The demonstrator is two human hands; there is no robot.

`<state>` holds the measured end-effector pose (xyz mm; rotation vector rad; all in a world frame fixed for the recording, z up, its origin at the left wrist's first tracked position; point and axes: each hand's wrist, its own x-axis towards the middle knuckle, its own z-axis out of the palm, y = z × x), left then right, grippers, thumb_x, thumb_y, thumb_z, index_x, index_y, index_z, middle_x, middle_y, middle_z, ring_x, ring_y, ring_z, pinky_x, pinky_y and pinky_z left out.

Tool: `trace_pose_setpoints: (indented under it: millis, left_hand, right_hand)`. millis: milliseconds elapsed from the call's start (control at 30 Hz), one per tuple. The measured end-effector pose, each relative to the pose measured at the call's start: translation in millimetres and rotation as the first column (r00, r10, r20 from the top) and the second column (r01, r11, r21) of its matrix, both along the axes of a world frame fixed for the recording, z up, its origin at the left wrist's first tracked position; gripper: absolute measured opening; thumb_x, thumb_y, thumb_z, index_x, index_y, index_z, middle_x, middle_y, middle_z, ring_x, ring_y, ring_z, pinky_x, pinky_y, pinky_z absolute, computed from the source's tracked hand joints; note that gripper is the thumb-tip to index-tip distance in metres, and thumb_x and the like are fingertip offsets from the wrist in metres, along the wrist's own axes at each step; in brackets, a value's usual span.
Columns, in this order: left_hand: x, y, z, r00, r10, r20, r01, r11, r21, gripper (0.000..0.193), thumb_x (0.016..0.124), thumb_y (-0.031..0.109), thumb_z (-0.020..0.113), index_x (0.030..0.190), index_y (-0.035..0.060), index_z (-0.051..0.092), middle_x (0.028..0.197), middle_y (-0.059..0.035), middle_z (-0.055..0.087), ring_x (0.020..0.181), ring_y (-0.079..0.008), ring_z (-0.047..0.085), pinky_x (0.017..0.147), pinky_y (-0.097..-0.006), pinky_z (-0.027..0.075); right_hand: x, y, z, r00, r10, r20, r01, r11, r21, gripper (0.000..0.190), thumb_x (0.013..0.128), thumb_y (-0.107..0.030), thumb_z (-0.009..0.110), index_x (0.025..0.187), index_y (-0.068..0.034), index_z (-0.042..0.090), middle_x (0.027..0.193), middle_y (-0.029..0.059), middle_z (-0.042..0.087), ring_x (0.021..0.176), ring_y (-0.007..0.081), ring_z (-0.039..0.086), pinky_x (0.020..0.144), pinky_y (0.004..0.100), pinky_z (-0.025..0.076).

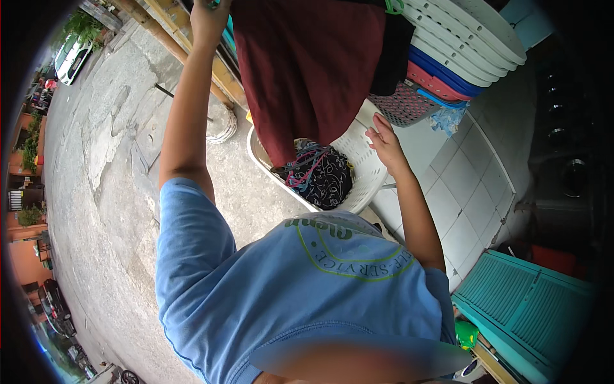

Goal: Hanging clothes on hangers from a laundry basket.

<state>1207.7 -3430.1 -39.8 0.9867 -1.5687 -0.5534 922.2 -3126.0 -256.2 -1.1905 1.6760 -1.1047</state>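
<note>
My left hand (pixel 210 19) is raised at the top edge of the head view, by the upper left of a hanging dark red cloth (pixel 312 62). Its fingers are partly cut off; a bit of something dark green shows at them, and its grip is unclear. Lower on the right, my right hand (pixel 385 144) has its fingers apart and holds nothing, over the side of a white plastic laundry basket (pixel 367 192). Inside the basket lie a black patterned cloth (pixel 331 185) and several clothes hangers (pixel 304 168), pink among them. A black cloth (pixel 391 62) hangs behind the red one.
Stacked plastic baskets (pixel 460 43), white, blue and red, stand at upper right above a grey basket (pixel 403 103). A round concrete base (pixel 221 126) with a pole is left of the laundry basket. A teal louvered panel (pixel 518 297) is at lower right; a cracked concrete road lies left.
</note>
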Motion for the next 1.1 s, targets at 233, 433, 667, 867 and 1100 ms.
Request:
trace_pose_setpoints:
  millis: [233,433,667,867,1100]
  left_hand:
    - [-11.0,83.8,-206.7,0.435,0.306,0.847,-0.048,0.947,-0.318,0.061,0.084,0.038,0.070,0.141,0.0347,0.048,0.155,-0.0225,0.024,0.143,-0.0448,0.019,0.107,-0.0732,0.013]
    - [-2.4,168.7,-331.2,0.244,-0.405,0.881,-0.084,0.897,0.435,0.038,0.086,0.030,0.066,0.121,0.0167,0.066,0.145,-0.0230,0.041,0.137,-0.0428,0.036,0.108,-0.0583,0.031]
    - [-48.8,220.4,-379.2,0.103,-0.659,0.745,-0.101,0.738,0.667,0.028,0.080,0.026,0.070,0.094,0.0022,0.073,0.090,-0.0175,0.071,0.095,-0.0305,0.069,0.084,-0.0408,0.055]
    - [-44.3,181.0,-375.4,-0.089,-0.765,0.638,-0.069,0.643,0.762,0.037,0.075,0.029,0.074,0.102,0.0040,0.072,0.100,-0.0152,0.072,0.097,-0.0275,0.070,0.082,-0.0415,0.056]
    - [-8.8,156.3,-308.6,0.086,-0.658,0.748,-0.089,0.742,0.664,0.037,0.087,0.039,0.065,0.093,0.0035,0.072,0.093,-0.0175,0.071,0.091,-0.0330,0.069,0.078,-0.0453,0.054]
  right_hand:
    - [-11.8,93.4,-33.3,0.979,-0.129,0.155,0.067,0.934,0.350,0.053,0.102,-0.027,0.052,0.148,-0.006,0.037,0.144,0.0087,0.047,0.117,0.0192,0.058,0.091,0.0347,0.050]
    - [-26.7,145.0,-40.6,0.941,-0.292,0.173,0.184,0.867,0.463,0.046,0.103,-0.030,0.049,0.144,-0.008,0.046,0.139,0.0082,0.054,0.116,0.0201,0.059,0.092,0.0342,0.048]
    - [-12.3,135.1,-34.8,0.944,-0.284,0.167,0.204,0.902,0.381,0.044,0.103,-0.030,0.049,0.140,-0.005,0.050,0.131,0.0094,0.059,0.111,0.0194,0.062,0.089,0.0320,0.050]
    - [10.3,106.2,-71.6,0.957,-0.144,0.253,0.070,0.958,0.279,0.036,0.102,-0.024,0.052,0.130,-0.002,0.058,0.115,0.0095,0.067,0.097,0.0159,0.066,0.083,0.0282,0.052]
    - [71.3,24.6,-223.0,0.637,0.740,-0.218,-0.556,0.636,0.535,0.024,0.088,-0.026,0.066,0.108,-0.014,0.072,0.109,0.0154,0.069,0.101,0.0308,0.066,0.087,0.0405,0.052]
